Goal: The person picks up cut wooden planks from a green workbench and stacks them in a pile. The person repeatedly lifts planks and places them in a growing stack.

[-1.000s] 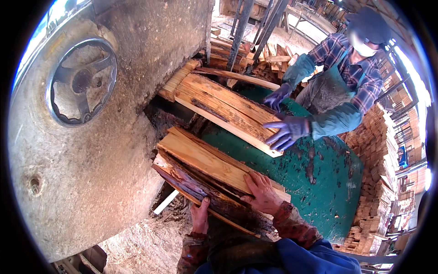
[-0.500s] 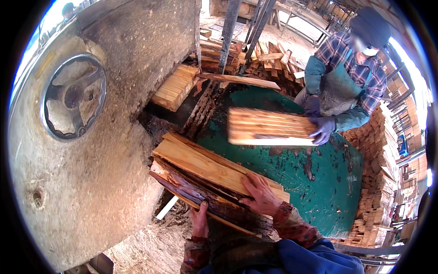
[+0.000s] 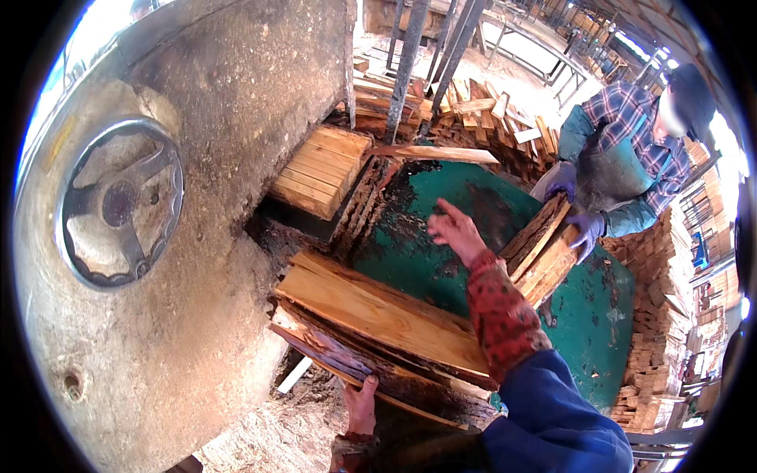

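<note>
Over at nine o'clock looms the beige casing (image 3: 213,260), gritty, stained and bulging under the wide lens; from mid-view out to four spreads the green table (image 3: 591,347), paint scuffed and smeared with dark debris. Up at two, a co-worker (image 3: 631,150) in checked shirt and apron stands beside it. And now the main attraction: the bark-edged bundle (image 3: 378,315), down at six just below centre, long axis running ten to four. The person's left hand (image 3: 361,402) is the nearer, right on its near edge, thumb pressed on top, wood in its grip; the fingers beneath are hidden, so spread or together, I can't tell. The right hand (image 3: 457,232) hangs over the table, fingers loosely spread, pinching nothing, and from them the bundle lies toward seven. Look at that timber: smooth honey-coloured face above, ragged dark bark along the flank! Toward three from those same fingers, two rough-sided boards (image 3: 552,268) sit in the co-worker's purple gloves (image 3: 585,232), angled one to seven. Out at nine, a round grey handwheel (image 3: 120,203), spoked and wavy-rimmed; between ten and eleven, a squared block of pale slats (image 3: 319,169); at seven, one slim white strip (image 3: 295,376).
</note>
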Demonstrator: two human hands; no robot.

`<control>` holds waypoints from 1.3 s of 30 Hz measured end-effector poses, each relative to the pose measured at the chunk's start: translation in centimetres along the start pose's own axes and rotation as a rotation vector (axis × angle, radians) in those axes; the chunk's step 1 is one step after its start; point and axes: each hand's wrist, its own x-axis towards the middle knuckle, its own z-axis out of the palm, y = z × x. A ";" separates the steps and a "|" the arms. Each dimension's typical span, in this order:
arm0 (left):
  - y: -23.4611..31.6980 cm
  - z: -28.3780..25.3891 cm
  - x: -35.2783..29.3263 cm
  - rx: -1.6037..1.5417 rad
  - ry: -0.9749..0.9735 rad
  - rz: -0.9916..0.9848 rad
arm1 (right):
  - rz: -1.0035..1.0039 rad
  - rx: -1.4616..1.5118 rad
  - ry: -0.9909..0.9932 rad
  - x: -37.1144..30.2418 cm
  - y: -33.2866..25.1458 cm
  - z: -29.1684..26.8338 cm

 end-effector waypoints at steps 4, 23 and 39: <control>-1.0 0.4 0.2 -0.182 0.005 0.061 | -0.008 0.026 0.168 8.6 -1.0 1.7; -2.5 -1.0 0.5 -0.163 -0.069 -0.040 | 0.027 0.417 0.253 15.9 0.0 -1.8; -2.3 -0.4 0.8 -0.195 -0.021 0.022 | -0.169 -0.461 -0.189 -16.4 -5.3 -3.6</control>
